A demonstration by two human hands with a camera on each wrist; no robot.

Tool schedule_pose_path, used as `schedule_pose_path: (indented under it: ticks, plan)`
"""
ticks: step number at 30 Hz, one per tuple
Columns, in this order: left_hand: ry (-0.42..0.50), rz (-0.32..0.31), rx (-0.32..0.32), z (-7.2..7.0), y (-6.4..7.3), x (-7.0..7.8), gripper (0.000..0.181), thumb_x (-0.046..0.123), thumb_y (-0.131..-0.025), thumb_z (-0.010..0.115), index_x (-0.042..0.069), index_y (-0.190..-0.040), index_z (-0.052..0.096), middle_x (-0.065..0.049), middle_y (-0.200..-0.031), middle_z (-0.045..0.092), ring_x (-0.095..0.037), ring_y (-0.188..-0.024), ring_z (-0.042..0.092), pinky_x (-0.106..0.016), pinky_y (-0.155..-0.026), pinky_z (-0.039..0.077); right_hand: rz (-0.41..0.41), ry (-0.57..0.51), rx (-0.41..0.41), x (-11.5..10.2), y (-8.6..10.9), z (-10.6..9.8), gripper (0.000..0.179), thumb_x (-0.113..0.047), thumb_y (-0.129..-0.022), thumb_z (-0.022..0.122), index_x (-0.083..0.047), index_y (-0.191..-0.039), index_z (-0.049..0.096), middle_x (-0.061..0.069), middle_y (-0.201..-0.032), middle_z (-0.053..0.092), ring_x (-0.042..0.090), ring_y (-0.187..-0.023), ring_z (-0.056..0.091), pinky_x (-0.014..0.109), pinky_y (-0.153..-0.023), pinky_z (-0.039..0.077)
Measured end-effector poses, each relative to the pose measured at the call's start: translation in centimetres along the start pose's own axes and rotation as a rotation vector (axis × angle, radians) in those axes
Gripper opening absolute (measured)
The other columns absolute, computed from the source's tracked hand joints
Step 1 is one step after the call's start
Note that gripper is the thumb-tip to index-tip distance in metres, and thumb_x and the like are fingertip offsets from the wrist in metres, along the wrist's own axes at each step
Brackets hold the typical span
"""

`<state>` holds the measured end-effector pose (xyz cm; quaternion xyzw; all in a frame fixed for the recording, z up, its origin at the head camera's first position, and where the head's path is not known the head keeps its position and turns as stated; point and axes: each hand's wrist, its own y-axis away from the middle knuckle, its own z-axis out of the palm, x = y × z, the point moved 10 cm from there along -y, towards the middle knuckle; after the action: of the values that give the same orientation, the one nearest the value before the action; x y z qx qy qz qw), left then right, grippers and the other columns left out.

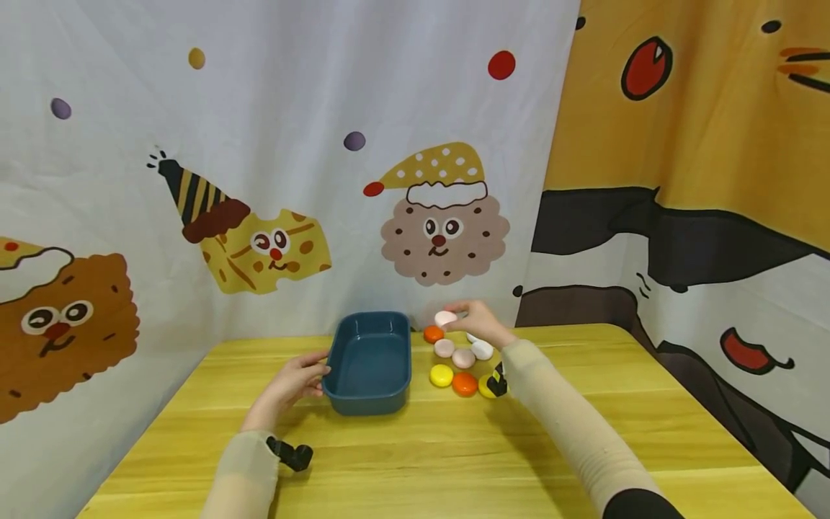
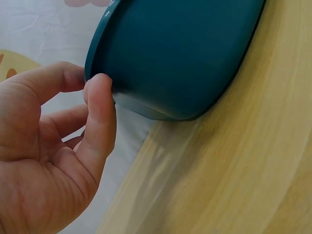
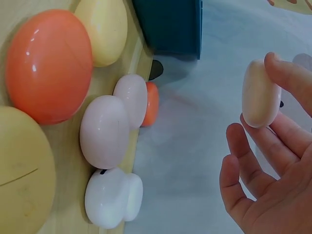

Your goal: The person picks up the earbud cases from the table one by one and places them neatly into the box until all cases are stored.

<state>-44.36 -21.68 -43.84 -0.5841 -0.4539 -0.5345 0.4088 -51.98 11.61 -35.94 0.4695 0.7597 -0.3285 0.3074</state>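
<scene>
Closest to the viewer, two light sleeves (image 1: 570, 425) reach across the bench (image 1: 415, 476), one from each side. Just beyond, the left hand (image 1: 295, 382) pinches the left rim of a blue-green tray (image 1: 369, 406), thumb and fingers gathered near the tray's closer end. The tray stands on the bench with its long axis running away from the person.

To its right, a near row holds a yellow piece (image 1: 442, 375), an orange piece (image 1: 465, 384) and a second yellow piece (image 1: 486, 388), partly covered by the black wrist device (image 1: 498, 380). Behind them sit two pale pink pieces (image 1: 463, 358) and two white pieces (image 1: 482, 350), then a far orange piece (image 1: 433, 334).

Farther still, the right hand (image 1: 480, 323) pinches a pale rounded piece (image 1: 446, 318) between thumb and fingertips, its other fingers loosely bent, holding it clear of the rest. The relation that matters, as I judge it: the tray lies to the left of this piece, its right wall nearest, with the left hand on the opposite side. A printed curtain (image 1: 285, 86) hangs behind everything.
</scene>
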Motion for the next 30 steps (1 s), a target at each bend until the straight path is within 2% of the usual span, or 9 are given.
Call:
schedule_pose_path:
  ticks: [6,12,20,26,30]
  plan:
    - [-0.010,-0.049,0.040,-0.2,0.0,-0.4,0.059,0.007,-0.094,0.055,-0.007,-0.147,0.032,-0.015,-0.096,0.055,-0.011,-0.058,0.055,-0.025,-0.058,0.055,0.010,0.004,-0.003,0.0,0.0,0.3,0.047,-0.020,-0.081,0.078,-0.005,-0.124,0.066,0.009,-0.123,0.064,0.026,-0.119,0.054,0.044,-0.098,0.045]
    - [-0.005,-0.049,0.030,-0.2,-0.1,-0.4,0.059,0.007,-0.096,0.055,-0.007,-0.148,0.030,-0.014,-0.095,0.054,-0.012,-0.060,0.055,-0.027,-0.059,0.056,0.002,-0.009,0.005,-0.8,-0.1,0.2,0.047,-0.019,-0.080,0.078,-0.005,-0.123,0.067,0.009,-0.123,0.064,0.027,-0.121,0.052,0.045,-0.101,0.043]
    - [-0.015,-0.070,0.043,-0.4,0.1,-0.9,0.057,0.006,-0.096,0.054,-0.005,-0.148,0.033,-0.016,-0.097,0.054,-0.012,-0.060,0.055,-0.026,-0.061,0.056,-0.034,0.032,0.007,-1.9,-0.6,0.9,0.045,-0.018,-0.079,0.078,-0.004,-0.121,0.068,0.009,-0.119,0.066,0.027,-0.117,0.055,0.045,-0.099,0.044]
    - [-0.018,-0.065,0.055,-0.3,-0.1,-0.6,0.055,0.006,-0.095,0.054,-0.005,-0.147,0.035,-0.019,-0.099,0.053,-0.014,-0.061,0.054,-0.024,-0.059,0.054,-0.041,0.031,0.006,-2.5,-1.0,1.2,0.046,-0.017,-0.080,0.077,-0.003,-0.123,0.067,0.010,-0.121,0.065,0.028,-0.118,0.054,0.045,-0.100,0.044]
    - [-0.023,-0.051,0.040,-0.3,0.0,-0.4,0.056,0.006,-0.096,0.054,-0.005,-0.147,0.033,-0.017,-0.098,0.052,-0.013,-0.060,0.053,-0.025,-0.059,0.055,-0.053,0.040,-0.001,-2.7,-1.5,1.7,0.047,-0.017,-0.080,0.078,-0.002,-0.123,0.066,0.010,-0.121,0.065,0.028,-0.118,0.055,0.044,-0.097,0.046]
